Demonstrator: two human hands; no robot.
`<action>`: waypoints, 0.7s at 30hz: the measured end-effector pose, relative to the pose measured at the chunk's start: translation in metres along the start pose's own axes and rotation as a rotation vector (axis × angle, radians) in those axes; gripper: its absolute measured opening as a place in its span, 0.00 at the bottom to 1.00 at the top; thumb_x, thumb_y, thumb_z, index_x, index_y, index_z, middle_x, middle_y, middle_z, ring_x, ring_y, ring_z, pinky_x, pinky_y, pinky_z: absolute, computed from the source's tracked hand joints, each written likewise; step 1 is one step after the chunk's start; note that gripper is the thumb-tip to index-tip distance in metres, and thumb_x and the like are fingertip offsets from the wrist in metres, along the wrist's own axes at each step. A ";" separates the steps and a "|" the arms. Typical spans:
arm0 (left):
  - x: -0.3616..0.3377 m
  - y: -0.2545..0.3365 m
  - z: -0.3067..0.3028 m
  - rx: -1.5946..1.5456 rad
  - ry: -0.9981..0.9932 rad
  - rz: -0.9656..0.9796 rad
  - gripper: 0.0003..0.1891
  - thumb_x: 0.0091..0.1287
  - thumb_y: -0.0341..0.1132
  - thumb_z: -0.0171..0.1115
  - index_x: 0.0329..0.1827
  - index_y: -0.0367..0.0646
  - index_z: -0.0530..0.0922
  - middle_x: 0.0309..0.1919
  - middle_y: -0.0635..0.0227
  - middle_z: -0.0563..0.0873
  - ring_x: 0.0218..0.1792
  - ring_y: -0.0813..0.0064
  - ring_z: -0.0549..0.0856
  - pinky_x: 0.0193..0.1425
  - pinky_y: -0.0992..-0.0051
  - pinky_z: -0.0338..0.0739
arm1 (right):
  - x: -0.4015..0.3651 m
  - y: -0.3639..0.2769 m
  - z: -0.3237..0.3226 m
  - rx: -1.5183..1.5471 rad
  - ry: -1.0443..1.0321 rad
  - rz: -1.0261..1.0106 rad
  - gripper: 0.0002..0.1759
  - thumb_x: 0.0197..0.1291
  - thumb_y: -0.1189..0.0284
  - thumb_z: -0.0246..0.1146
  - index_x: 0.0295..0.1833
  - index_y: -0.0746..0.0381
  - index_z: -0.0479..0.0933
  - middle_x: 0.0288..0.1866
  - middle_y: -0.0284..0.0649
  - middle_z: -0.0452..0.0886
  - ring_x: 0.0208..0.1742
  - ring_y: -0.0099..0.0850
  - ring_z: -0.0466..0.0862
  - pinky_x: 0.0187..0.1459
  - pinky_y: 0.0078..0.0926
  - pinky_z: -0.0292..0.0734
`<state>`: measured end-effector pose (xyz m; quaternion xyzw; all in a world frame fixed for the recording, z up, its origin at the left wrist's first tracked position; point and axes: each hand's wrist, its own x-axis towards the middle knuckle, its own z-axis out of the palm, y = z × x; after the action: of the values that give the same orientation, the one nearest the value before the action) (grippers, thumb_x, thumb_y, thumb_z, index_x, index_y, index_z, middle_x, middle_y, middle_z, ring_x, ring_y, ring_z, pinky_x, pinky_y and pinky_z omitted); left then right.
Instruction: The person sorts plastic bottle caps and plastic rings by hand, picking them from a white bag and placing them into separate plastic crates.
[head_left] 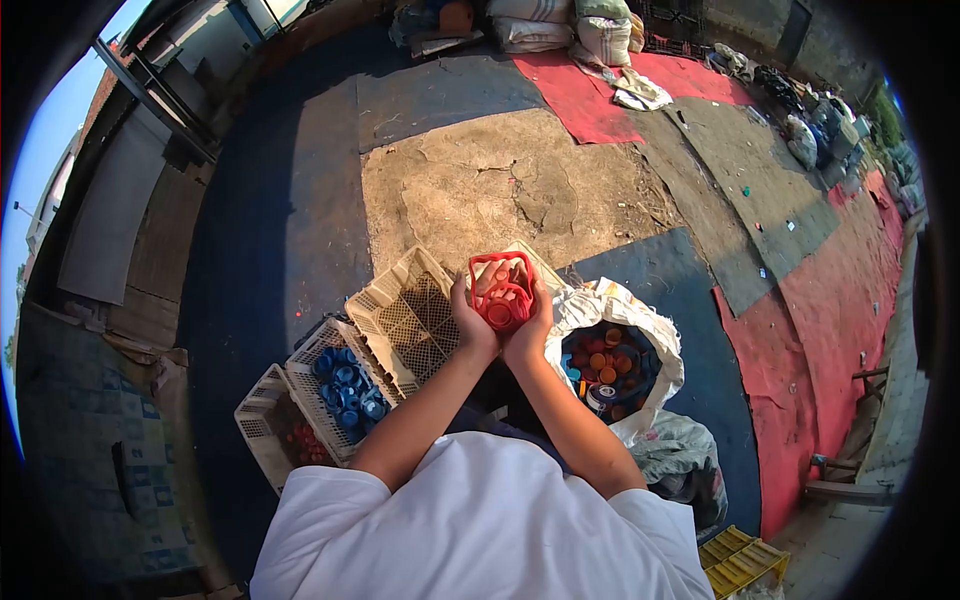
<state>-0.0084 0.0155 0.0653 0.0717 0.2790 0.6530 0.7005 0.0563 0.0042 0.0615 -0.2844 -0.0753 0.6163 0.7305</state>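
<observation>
My left hand [471, 318] and my right hand [532, 322] are cupped side by side, holding red plastic pieces [513, 308] between them. A square red rim stands at the far side of the handful, and a round red cap [499, 315] lies at its near side. Fingers show pale inside the rim. Just left of my hands sits a cream plastic crate [365, 314] with a mesh floor. Close on the right stands an open white sack [668, 375] of mixed bottle caps [606, 362], mostly orange, red and blue.
Left of my body, a crate of blue caps [345, 385] stands beside a crate with red caps [308, 442]. Another cream crate [540, 264] shows partly behind my hands. A grey plastic bag [680, 455] and a yellow crate [742, 560] are at lower right. Stuffed sacks [603, 40] stand far off.
</observation>
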 end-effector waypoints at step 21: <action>-0.006 0.082 -0.230 -0.171 0.408 0.111 0.34 0.78 0.63 0.39 0.69 0.45 0.76 0.62 0.57 0.84 0.62 0.59 0.83 0.71 0.56 0.73 | -0.009 0.207 -0.071 -0.186 0.116 0.677 0.28 0.69 0.57 0.51 0.66 0.62 0.77 0.60 0.42 0.83 0.63 0.38 0.80 0.70 0.39 0.69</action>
<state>-0.1914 -0.0400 -0.0868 -0.1061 0.3540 0.7129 0.5960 -0.0913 -0.0109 -0.1000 -0.3929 0.0089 0.7968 0.4589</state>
